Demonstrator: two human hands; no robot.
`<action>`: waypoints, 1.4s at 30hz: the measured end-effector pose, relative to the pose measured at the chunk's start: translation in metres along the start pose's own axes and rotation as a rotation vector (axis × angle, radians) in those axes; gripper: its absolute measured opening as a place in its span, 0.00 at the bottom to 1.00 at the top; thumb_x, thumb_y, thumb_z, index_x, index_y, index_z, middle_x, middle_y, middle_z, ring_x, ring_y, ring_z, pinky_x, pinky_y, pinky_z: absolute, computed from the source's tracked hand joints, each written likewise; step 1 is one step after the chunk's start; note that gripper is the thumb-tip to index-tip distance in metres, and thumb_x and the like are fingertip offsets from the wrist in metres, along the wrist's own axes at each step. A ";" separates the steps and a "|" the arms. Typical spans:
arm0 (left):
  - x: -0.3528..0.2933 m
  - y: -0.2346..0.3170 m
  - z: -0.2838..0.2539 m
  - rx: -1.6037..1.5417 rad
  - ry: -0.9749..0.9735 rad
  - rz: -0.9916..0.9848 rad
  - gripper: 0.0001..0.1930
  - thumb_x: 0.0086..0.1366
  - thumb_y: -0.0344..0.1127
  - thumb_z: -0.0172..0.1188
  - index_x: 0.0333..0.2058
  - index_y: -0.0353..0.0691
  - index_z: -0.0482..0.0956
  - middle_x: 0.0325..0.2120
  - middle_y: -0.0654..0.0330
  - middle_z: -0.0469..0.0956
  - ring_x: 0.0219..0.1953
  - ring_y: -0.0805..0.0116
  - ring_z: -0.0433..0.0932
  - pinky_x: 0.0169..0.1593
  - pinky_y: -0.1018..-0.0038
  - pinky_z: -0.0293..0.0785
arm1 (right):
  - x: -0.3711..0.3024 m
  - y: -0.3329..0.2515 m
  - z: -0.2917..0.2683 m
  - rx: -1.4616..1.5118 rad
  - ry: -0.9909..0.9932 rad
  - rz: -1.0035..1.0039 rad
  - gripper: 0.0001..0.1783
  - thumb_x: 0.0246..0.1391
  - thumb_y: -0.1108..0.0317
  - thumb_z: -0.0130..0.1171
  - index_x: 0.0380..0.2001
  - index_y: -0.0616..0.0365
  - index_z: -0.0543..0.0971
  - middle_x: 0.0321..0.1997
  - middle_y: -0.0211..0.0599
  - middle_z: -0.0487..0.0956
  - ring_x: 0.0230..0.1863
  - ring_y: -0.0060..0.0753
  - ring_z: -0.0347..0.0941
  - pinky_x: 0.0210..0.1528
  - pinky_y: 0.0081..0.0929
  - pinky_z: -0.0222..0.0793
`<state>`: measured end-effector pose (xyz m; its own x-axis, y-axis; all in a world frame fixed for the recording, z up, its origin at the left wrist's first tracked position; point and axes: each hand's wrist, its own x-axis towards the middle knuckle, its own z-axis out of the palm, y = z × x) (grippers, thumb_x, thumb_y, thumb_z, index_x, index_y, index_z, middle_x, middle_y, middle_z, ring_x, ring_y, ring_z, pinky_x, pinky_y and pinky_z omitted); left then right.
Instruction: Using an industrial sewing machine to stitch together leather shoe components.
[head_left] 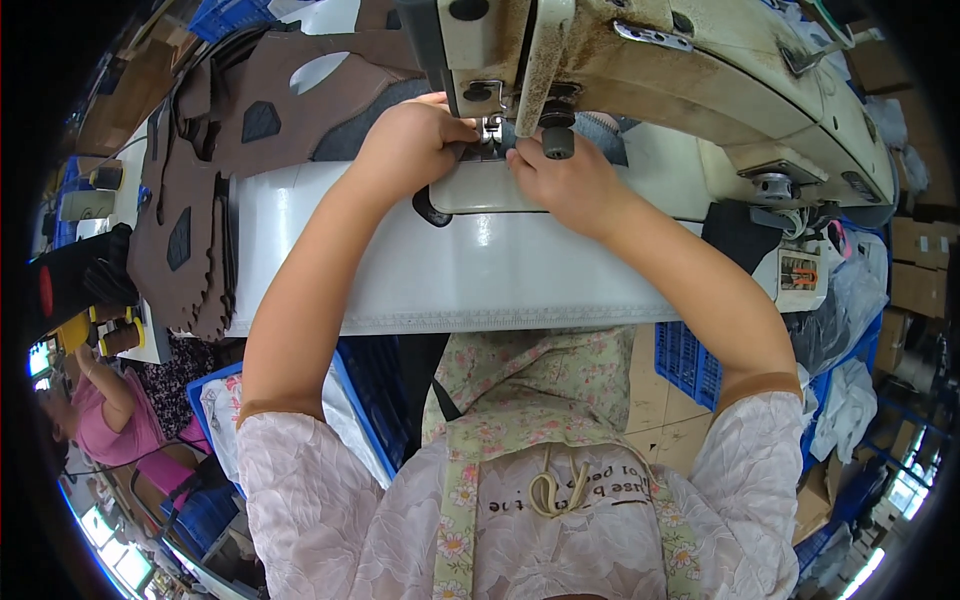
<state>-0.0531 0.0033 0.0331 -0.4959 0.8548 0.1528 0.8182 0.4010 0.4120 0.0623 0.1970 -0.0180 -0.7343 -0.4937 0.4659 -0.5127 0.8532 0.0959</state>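
Observation:
At the presser foot (491, 132) of a worn, cream-coloured sewing machine (700, 80), my two hands work close together. My left hand (408, 145) is closed on the edge of a dark grey fabric piece (345, 135), its thumb just left of the foot. On the other side, my right hand (568, 178) has its fingers curled in, fingertips beside the foot; what they pinch is hidden. More dark grey material (610, 142) shows behind that hand. Part of the right hand sits behind a round dark knob (558, 142) of the machine.
Brown cut pieces (270, 90) with dark patches spread over the left of the white table (320, 290), some hanging past its front edge. A dark cloth (740, 235) lies right of my forearm. Blue crates (688, 362) stand below. Another person (120, 410) sits far left, near thread spools (122, 338).

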 end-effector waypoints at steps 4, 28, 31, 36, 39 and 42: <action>0.000 -0.005 0.006 0.013 0.054 0.027 0.15 0.47 0.25 0.59 0.35 0.43 0.86 0.32 0.57 0.83 0.39 0.58 0.80 0.54 0.65 0.74 | 0.003 -0.001 -0.001 0.026 0.025 0.016 0.05 0.46 0.71 0.58 0.22 0.60 0.78 0.30 0.40 0.76 0.36 0.44 0.73 0.40 0.38 0.73; 0.002 -0.022 0.010 0.011 0.036 0.082 0.16 0.47 0.25 0.61 0.38 0.45 0.86 0.33 0.55 0.81 0.37 0.54 0.79 0.42 0.65 0.75 | 0.007 -0.004 0.001 -0.102 0.076 0.030 0.04 0.45 0.72 0.60 0.27 0.58 0.79 0.29 0.32 0.73 0.38 0.36 0.73 0.35 0.31 0.72; 0.003 -0.022 0.009 0.024 0.039 0.088 0.16 0.47 0.26 0.61 0.37 0.45 0.86 0.32 0.55 0.81 0.38 0.54 0.79 0.42 0.64 0.75 | 0.008 -0.003 0.004 -0.097 0.065 0.046 0.03 0.45 0.72 0.60 0.27 0.57 0.79 0.29 0.31 0.73 0.37 0.35 0.73 0.35 0.30 0.72; 0.004 -0.025 0.010 0.086 0.042 0.117 0.16 0.48 0.26 0.61 0.37 0.45 0.86 0.32 0.56 0.81 0.38 0.55 0.79 0.42 0.65 0.75 | 0.013 -0.004 0.002 -0.136 0.124 0.029 0.02 0.46 0.72 0.61 0.26 0.56 0.79 0.27 0.30 0.72 0.34 0.33 0.74 0.32 0.30 0.72; 0.006 -0.024 0.008 0.086 0.042 0.131 0.15 0.48 0.27 0.61 0.37 0.44 0.86 0.33 0.56 0.82 0.39 0.55 0.79 0.43 0.65 0.75 | 0.014 -0.003 0.003 -0.076 0.112 0.053 0.01 0.47 0.72 0.60 0.25 0.56 0.79 0.27 0.31 0.72 0.31 0.33 0.75 0.29 0.29 0.72; 0.006 -0.021 0.007 0.064 0.041 0.119 0.15 0.47 0.27 0.61 0.36 0.44 0.86 0.34 0.56 0.82 0.40 0.55 0.79 0.44 0.65 0.75 | 0.016 -0.002 0.006 -0.066 0.143 0.088 0.01 0.47 0.73 0.60 0.25 0.57 0.79 0.27 0.31 0.73 0.29 0.33 0.75 0.27 0.30 0.72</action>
<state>-0.0712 0.0019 0.0190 -0.4042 0.8841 0.2345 0.8883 0.3183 0.3311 0.0488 0.1860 -0.0161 -0.7018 -0.3915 0.5952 -0.4157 0.9035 0.1042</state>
